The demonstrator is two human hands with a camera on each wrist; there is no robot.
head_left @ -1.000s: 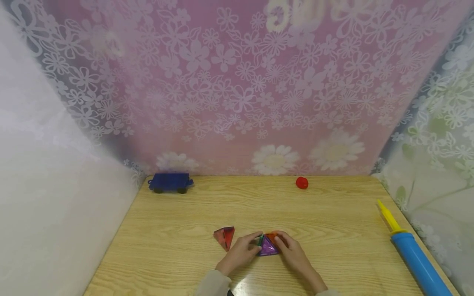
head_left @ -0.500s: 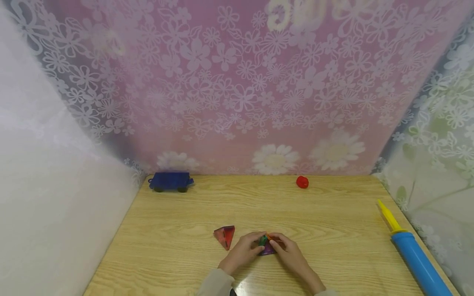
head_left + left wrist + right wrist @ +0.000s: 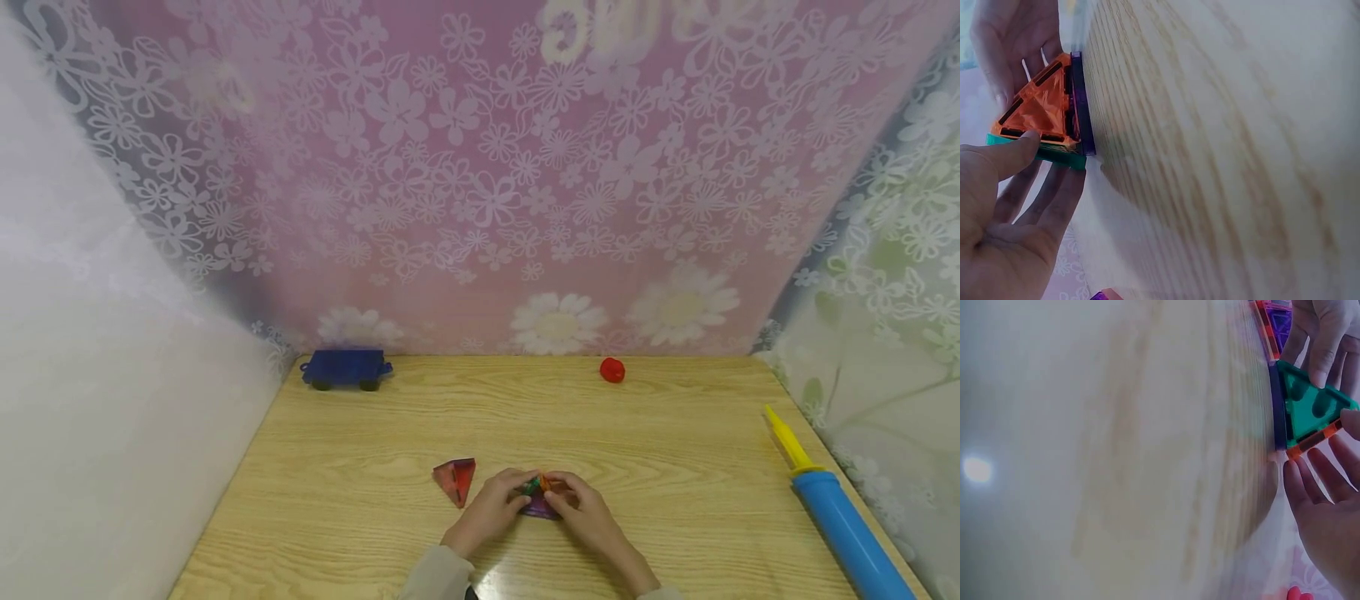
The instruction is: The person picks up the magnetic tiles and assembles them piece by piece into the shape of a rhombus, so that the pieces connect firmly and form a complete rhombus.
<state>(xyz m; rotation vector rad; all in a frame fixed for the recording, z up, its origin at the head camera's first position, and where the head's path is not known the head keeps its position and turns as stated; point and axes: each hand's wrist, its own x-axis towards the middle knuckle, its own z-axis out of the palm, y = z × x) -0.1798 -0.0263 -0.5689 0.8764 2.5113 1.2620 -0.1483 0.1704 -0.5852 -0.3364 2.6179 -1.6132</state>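
Note:
In the head view, my left hand (image 3: pixel 491 508) pinches a green triangular magnetic tile (image 3: pixel 1313 406). Opposite it, my right hand (image 3: pixel 588 512) holds an orange triangular magnetic tile (image 3: pixel 1041 103) between thumb and fingers. Both tiles stand raised and lean together at their upper corners. A purple triangular tile (image 3: pixel 542 507) lies flat on the table under them, seen edge-on in both wrist views. From the left wrist, the orange tile's face shows with the green one's edge below it. The right wrist view shows the green face, with the orange edge along it.
A red tile piece with a purple edge (image 3: pixel 454 482) lies left of my hands on the wooden table (image 3: pixel 360 450). A blue toy wagon (image 3: pixel 345 368) stands back left, a small red object (image 3: pixel 612 370) back right. A blue and yellow hand pump (image 3: pixel 843 521) lies along the right edge.
The green and orange tiles have tilted up from beside the purple tile until their tops lean together. My fingertips have come closer together; the other objects stay in place.

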